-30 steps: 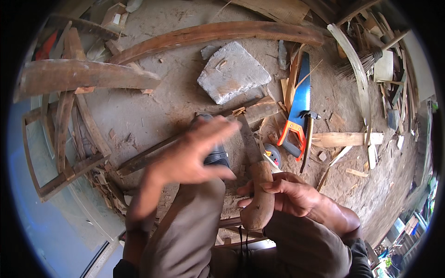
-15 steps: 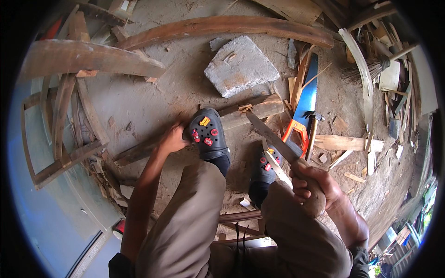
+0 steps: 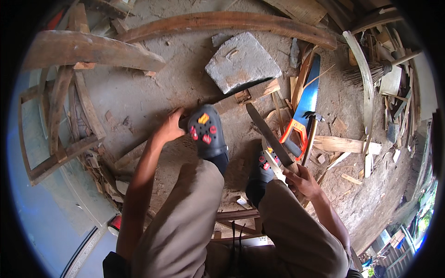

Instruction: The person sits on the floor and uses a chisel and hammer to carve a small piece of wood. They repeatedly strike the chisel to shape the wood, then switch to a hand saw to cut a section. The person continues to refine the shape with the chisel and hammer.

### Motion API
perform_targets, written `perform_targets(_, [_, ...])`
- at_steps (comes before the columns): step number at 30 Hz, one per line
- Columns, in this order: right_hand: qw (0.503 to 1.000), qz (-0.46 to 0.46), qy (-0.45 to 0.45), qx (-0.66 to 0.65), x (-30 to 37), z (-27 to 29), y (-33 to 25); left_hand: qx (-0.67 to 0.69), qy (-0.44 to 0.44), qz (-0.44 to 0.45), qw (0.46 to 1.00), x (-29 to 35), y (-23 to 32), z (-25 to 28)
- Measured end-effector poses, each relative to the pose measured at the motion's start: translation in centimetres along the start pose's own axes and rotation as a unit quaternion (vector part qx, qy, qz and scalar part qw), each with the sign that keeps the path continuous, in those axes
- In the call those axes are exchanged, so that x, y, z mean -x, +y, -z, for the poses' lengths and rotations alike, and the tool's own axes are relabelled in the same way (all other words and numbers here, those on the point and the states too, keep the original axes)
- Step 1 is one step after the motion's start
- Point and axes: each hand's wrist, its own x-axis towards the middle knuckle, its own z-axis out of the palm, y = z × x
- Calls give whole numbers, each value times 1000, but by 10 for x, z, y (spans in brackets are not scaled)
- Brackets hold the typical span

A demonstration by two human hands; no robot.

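Note:
A wooden beam (image 3: pixel 227 104) lies slantwise on the ground, its far end against the concrete slab (image 3: pixel 243 62). Near that end a square notch (image 3: pixel 242 96) is cut into it. My left foot, in a dark clog (image 3: pixel 207 134) with colourful charms, rests on the beam. Just left of the clog my left hand (image 3: pixel 170 127) grips the beam, fingertips partly hidden. My right hand (image 3: pixel 302 183) is closed round the handle of a machete (image 3: pixel 271 136), above my right foot. The blade points away from me, its tip close below the notch.
Right of the machete lie a blue handsaw (image 3: pixel 309 95) with an orange handle and a hammer (image 3: pixel 314 118). A curved plank (image 3: pixel 232 21) spans the back. Wooden frames (image 3: pixel 60 162) stand at left; scrap wood and a twig broom (image 3: pixel 371 70) are at right.
The beam's right end has shifted away from me against the slab, and its notch shows more openly. My right hand and the machete have turned, the hand moving left and slightly forward.

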Motion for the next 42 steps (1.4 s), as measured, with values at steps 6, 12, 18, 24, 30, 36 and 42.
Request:
perform_targets(6, [983, -23, -38, -178, -8, 0, 8, 28, -65, 45, 997, -5, -1, 15])
perform_targets(12, [935, 94, 169, 297, 2, 14, 27, 73, 61, 6, 995, -4, 14, 17])
perform_targets(18, [937, 151, 298, 104, 4, 9, 54, 47, 117, -131, 983, -47, 92, -4])
perform_targets(24, [945, 197, 251, -66, -32, -19, 35, -185, 66, -208, 958, -96, 153, -62])
perform_targets(30, [952, 214, 213, -51, -48, -38, 23, -147, 64, -258, 953, -109, 136, -77])
perform_targets(36, [950, 207, 231, -30, -45, -34, 34, -141, 100, -267, 948, -111, 134, -86])
perform_targets(42, [948, 195, 251, -27, -47, -29, 37, -120, 94, -266, 952, -109, 135, -84])
